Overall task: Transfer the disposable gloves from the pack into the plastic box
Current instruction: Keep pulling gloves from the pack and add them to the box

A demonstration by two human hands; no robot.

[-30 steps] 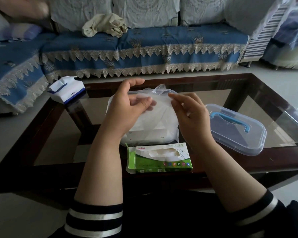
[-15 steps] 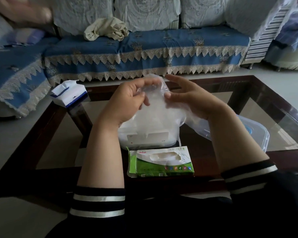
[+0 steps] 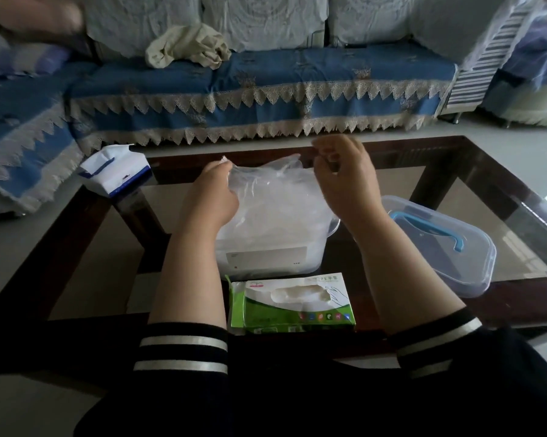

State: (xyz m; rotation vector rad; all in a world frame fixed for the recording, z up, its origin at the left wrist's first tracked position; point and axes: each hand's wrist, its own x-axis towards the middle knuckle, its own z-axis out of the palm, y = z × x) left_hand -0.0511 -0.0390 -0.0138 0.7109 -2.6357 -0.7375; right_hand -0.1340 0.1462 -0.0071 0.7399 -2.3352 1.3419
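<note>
Both hands hold a thin, clear disposable glove (image 3: 265, 190) stretched above the plastic box (image 3: 272, 247), which sits near the middle of the glass-topped table (image 3: 486, 197). The left hand (image 3: 213, 197) has its fingers curled around the glove's left edge, a crumpled bit of film showing at the fingertips. The right hand (image 3: 344, 178) is raised at the glove's upper right corner, thumb and forefinger brought together; it seems to pinch the film there, though the transparent edge is hard to make out against the dark table frame.

The green glove pack (image 3: 292, 302) lies flat just in front of the box, at the table's near edge, its oval dispensing slot facing up with white film visible inside. The box's clear lid (image 3: 445, 247) with a blue handle lies to the right of the box, partly behind the right forearm. A white and blue tissue pack (image 3: 117, 171) sits at the far left corner of the table, overhanging the edge slightly. Bare glass lies open left of the box and beyond the lid on the right. A blue sofa (image 3: 250, 89) with a lace-trimmed cover runs along the far side.
</note>
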